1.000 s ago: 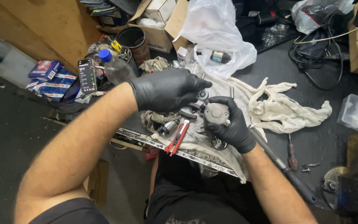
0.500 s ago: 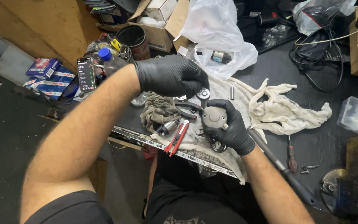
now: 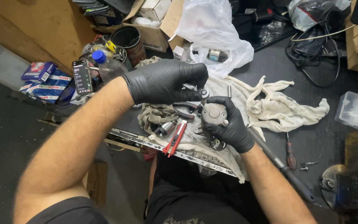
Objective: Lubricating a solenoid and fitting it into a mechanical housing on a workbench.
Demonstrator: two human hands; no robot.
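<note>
Our right hand [image 3: 228, 126], in a black glove, cups a round grey metal housing [image 3: 214, 114] just above the dirty white cloth [image 3: 282, 108] on the bench. Our left hand [image 3: 164, 83] pinches a small silver wrench [image 3: 195, 89] at the housing's top edge. We judge it best to keep the housing braced and the tool seated squarely before turning. Compared with half a second ago, the left hand sits slightly lower, closer over the part.

You are in a workshop: a dark, grimy surface [image 3: 311, 137] strewn with oily rags [image 3: 282, 108], red-handled pliers [image 3: 175, 139], a screwdriver [image 3: 290, 151], a bench vise [image 3: 353, 182], tangled cables [image 3: 311, 54] and cardboard boxes [image 3: 154, 25].
</note>
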